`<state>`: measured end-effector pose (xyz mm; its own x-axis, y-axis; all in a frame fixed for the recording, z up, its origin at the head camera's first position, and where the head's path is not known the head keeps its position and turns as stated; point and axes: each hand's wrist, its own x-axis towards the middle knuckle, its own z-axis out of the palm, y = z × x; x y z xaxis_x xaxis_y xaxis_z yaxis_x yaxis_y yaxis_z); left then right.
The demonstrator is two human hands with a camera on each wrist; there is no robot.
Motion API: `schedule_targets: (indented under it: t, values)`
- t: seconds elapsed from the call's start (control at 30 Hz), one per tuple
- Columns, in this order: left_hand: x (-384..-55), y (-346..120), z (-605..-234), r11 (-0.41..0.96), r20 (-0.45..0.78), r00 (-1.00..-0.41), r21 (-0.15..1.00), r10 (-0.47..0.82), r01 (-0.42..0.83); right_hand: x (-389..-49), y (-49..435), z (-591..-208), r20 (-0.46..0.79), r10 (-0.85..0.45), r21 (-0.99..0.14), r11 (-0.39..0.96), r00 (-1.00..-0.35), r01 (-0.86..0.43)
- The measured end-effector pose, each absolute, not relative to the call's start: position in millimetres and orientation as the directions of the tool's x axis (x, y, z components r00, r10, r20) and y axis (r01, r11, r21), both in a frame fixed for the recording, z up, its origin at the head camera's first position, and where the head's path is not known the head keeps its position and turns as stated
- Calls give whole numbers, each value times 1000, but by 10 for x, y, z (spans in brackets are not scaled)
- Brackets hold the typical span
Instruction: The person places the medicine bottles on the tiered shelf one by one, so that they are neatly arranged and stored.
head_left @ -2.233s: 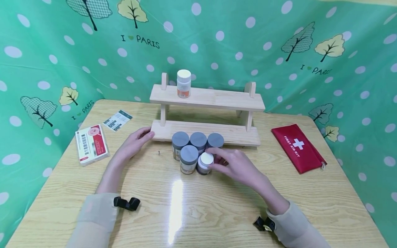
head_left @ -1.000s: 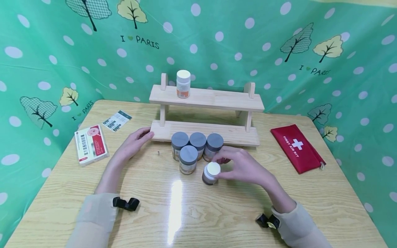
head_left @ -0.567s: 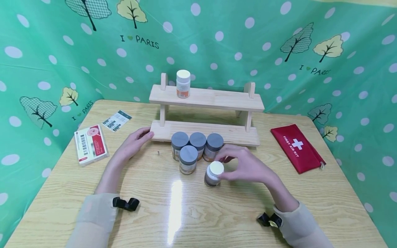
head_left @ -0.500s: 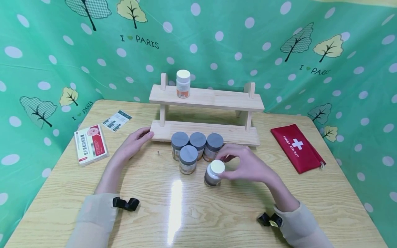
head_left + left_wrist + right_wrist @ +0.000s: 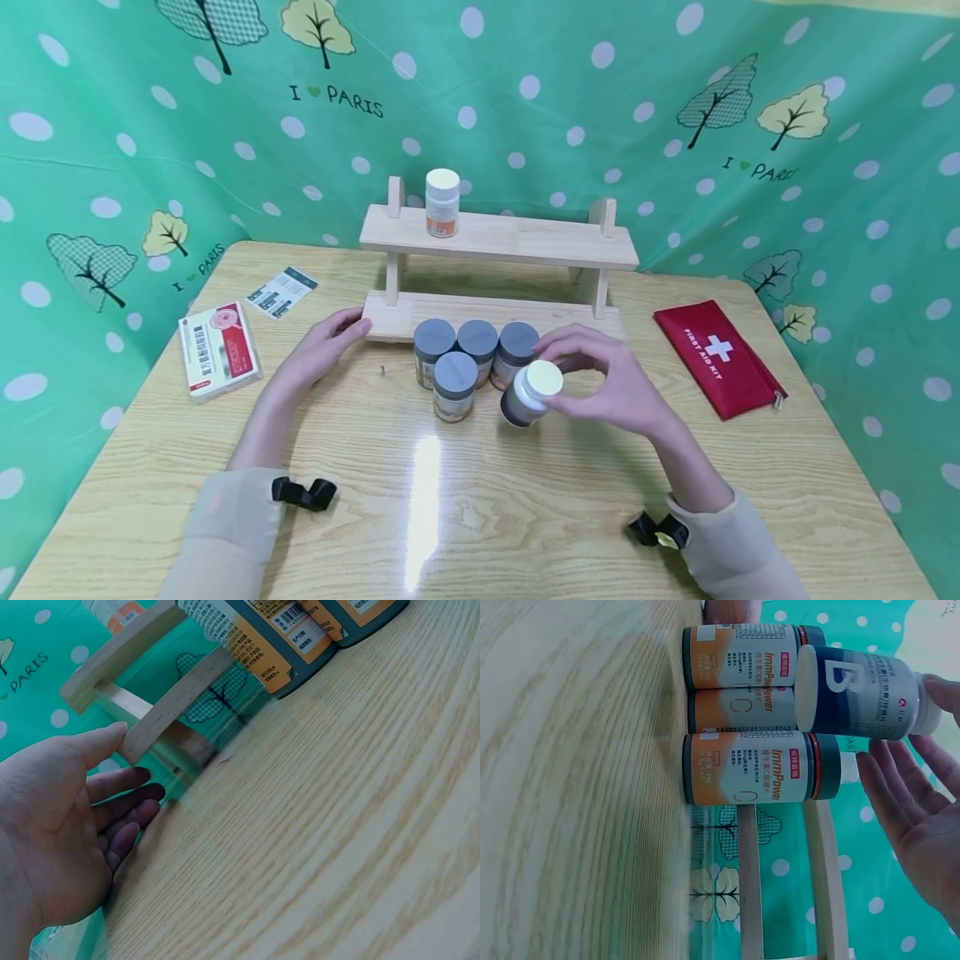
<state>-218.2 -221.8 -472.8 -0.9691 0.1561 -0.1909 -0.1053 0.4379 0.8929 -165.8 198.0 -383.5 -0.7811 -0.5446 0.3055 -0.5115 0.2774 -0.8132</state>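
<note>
My right hand (image 5: 611, 387) holds a pill bottle (image 5: 531, 393) between thumb and fingers, at its white cap end. The bottle is white with a dark blue lower band and a large white B (image 5: 845, 677). It is raised off the table and slightly tilted, overlapping a grey-lidded jar (image 5: 517, 343) in the head view. In the right wrist view, its base stands clear of the orange-labelled jars (image 5: 742, 769). My left hand (image 5: 326, 346) rests at the left end of the lower board of a two-tier wooden shelf (image 5: 525, 237). Its thumb touches the board's end and its fingers (image 5: 127, 802) hang loosely bent.
Several grey-lidded jars (image 5: 455, 379) stand close together before the shelf. A white bottle with an orange label (image 5: 442, 204) stands on the upper board. A medicine box (image 5: 220, 350) and a printed card (image 5: 282, 292) lie left, a red first aid pouch (image 5: 716, 358) right.
My right hand has drawn the bottle out from beside the jars, first toward the front right, then lifted it off the table, tilting it. The left hand has stayed at the shelf.
</note>
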Motion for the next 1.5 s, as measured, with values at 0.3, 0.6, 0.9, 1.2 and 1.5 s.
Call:
schedule_targets:
  t: [0.3, 0.6, 0.9, 1.2, 1.5]
  values:
    - [-2184, -2221, -4716, 436, -191, -969, 894, 159, -104, -1653, 1993, -3817, 361, -486, -816, 248, -796, -522]
    - [-2176, -2223, -4689, 433, -202, -966, 894, 163, -114, -1677, 1966, -3784, 398, -433, -832, 201, -809, -517]
    - [-2174, -2215, -4704, 439, -186, -969, 893, 164, -97, -1742, 1939, -3690, 393, -413, -846, 189, -822, -499]
    - [-2184, -2202, -4707, 430, -186, -969, 897, 161, -100, -1882, 1899, -3513, 383, -416, -851, 188, -825, -490]
    - [-2168, -2208, -4699, 430, -191, -969, 897, 159, -106, -2116, 1819, -3352, 361, -389, -847, 244, -847, -473]
